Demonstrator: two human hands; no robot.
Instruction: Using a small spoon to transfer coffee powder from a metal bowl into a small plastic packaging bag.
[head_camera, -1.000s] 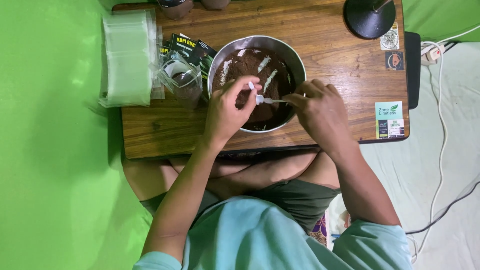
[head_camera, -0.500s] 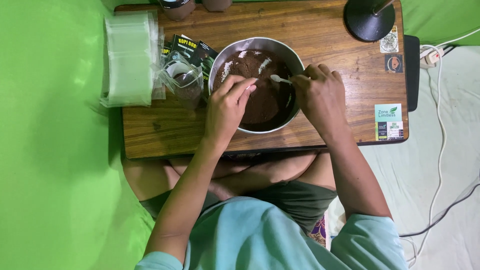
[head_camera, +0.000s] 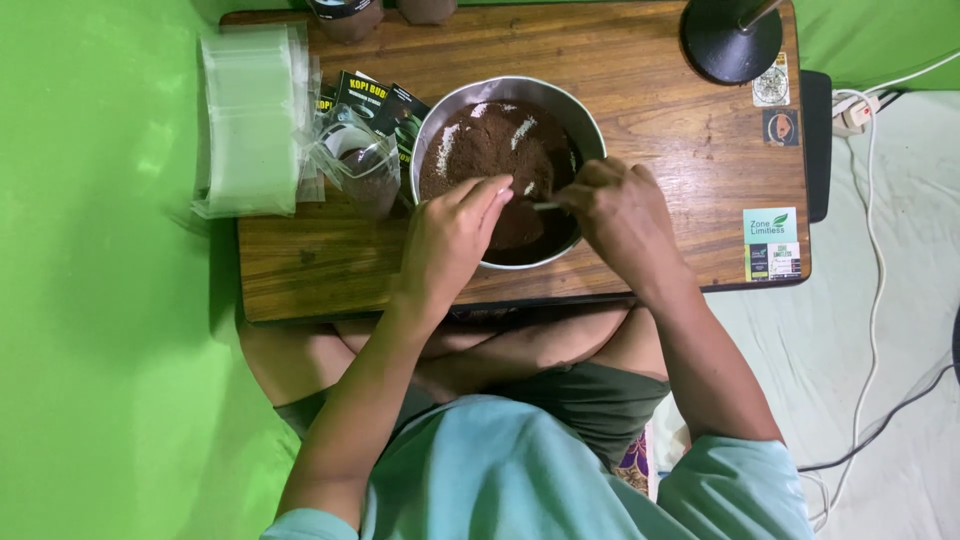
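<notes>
A: So, what is in that metal bowl (head_camera: 590, 130)?

B: Brown powder (head_camera: 490, 150), heaped and loose, with a few pale streaks near the far side. It fills most of the bowl, which stands near the middle of the wooden table (head_camera: 650, 100), close to the near edge.

A: And the hands?

B: Both are over the near half of the bowl. The right hand (head_camera: 620, 215) is curled, its fingers closed around a small pale handle that looks like a spoon (head_camera: 545, 206); only a short piece shows between the two hands, so I cannot tell what the far end looks like. The left hand (head_camera: 450, 235) is beside it, fingers drawn together and pointing toward that handle. Whether it pinches anything, I cannot tell.

A: Any other containers?

B: Just left of the bowl lies a clear plastic bag (head_camera: 355, 165), crumpled, with some dark powder inside. Behind it are a few dark printed packets (head_camera: 375, 95), partly tucked under the bowl's rim. Further left, a stack of empty clear bags (head_camera: 250, 120) hangs over the table's edge.

A: What else is on the table?

B: A round black base (head_camera: 725, 45) with a thin stem at the far right corner, and some stickers (head_camera: 770, 240) along the right side. Two dark jars (head_camera: 345, 15) show at the far edge, cut off by the frame.
</notes>
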